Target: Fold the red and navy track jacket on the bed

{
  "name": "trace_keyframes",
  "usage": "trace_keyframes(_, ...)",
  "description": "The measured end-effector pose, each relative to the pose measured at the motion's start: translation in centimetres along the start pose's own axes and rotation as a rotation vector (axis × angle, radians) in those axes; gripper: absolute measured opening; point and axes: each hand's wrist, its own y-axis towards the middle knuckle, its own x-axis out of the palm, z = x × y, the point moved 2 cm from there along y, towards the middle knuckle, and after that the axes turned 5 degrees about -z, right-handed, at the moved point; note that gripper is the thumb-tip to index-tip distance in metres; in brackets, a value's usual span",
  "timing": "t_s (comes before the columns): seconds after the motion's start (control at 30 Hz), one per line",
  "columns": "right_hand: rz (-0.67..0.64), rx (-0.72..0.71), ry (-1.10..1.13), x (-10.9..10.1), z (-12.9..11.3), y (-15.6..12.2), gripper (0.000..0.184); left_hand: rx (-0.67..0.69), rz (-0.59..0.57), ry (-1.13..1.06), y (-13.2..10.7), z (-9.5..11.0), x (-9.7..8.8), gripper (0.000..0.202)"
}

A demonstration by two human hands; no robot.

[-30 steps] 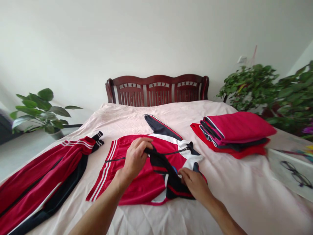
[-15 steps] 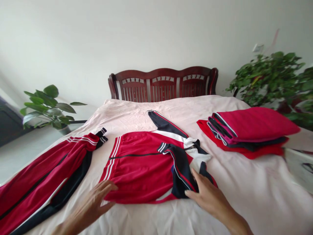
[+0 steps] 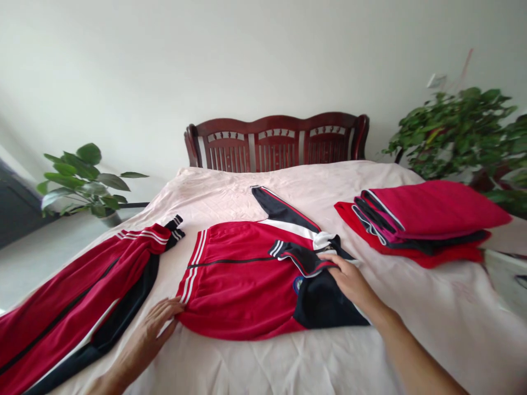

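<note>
Folded leftward, the black sleeve [image 3: 300, 262] crosses the red jacket [image 3: 234, 291] under pressed-together right fingers [image 3: 340, 264].

Your bed [image 3: 415, 334] has a pale pink sheet and a dark wooden headboard [image 3: 276, 144]. In the middle lies a red track jacket [image 3: 236, 291], one sleeve folded across it. A red-and-black garment [image 3: 78, 307] lies along the left edge, and a folded red stack [image 3: 428, 219] sits near the right edge.

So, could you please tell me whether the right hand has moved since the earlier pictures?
Yes, the right hand has moved up the jacket, toward the headboard.
</note>
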Motion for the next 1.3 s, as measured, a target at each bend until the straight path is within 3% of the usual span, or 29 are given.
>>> trace_keyframes(0.13,0.096,0.021,0.042,-1.8,0.5,4.6,0.038,-0.253,-0.093,-0.104,4.2,-0.9,-2.1,0.025)
trace_keyframes(0.27,0.225,0.065,-0.181,-2.6,1.4,7.4,0.038,-0.417,-0.209,0.01,10.0,-1.4,-3.1,0.023)
trace_keyframes(0.43,0.105,0.249,-0.578,-0.6,3.8,7.4,0.038,-0.532,-0.312,0.24,13.7,-1.0,-0.6,0.024)
trace_keyframes(0.5,0.066,0.238,-0.592,0.4,4.5,7.0,0.038,-0.538,-0.282,0.288,13.8,0.0,0.4,0.028)
trace_keyframes(0.6,0.036,0.225,-0.607,1.1,4.9,6.7,0.04,-0.436,-0.117,0.322,13.4,2.4,1.6,0.036)
trace_keyframes(0.67,0.022,0.24,-0.609,1.0,4.9,6.8,0.04,-0.279,-0.023,0.238,12.9,4.5,2.8,0.036)
trace_keyframes(0.73,0.01,0.276,-0.604,0.7,4.7,7.1,0.04,-0.112,-0.04,0.093,12.5,6.3,4.6,0.033)
trace_keyframes(0.8,-0.002,0.327,-0.593,0.2,4.4,7.4,0.042,-0.037,-0.088,-0.024,12.2,7.7,6.3,0.033)
trace_keyframes(0.93,0.011,0.389,-0.564,-0.9,2.9,7.7,0.049,-0.182,-0.004,-0.293,13.1,9.5,7.9,0.03)
trace_keyframes(1.03,0.05,0.366,-0.541,-1.4,1.4,7.2,0.047,-0.392,0.035,-0.703,16.1,11.2,8.9,0.028)
trace_keyframes(1.17,0.144,0.231,-0.433,-1.6,-0.2,6.2,0.042,-0.675,-0.059,-0.988,22.1,13.7,12.1,0.039)
trace_keyframes(1.3,0.199,0.091,-0.34,-1.9,-0.7,5.2,0.042,-0.768,-0.209,-1.098,26.8,15.1,14.5,0.031)
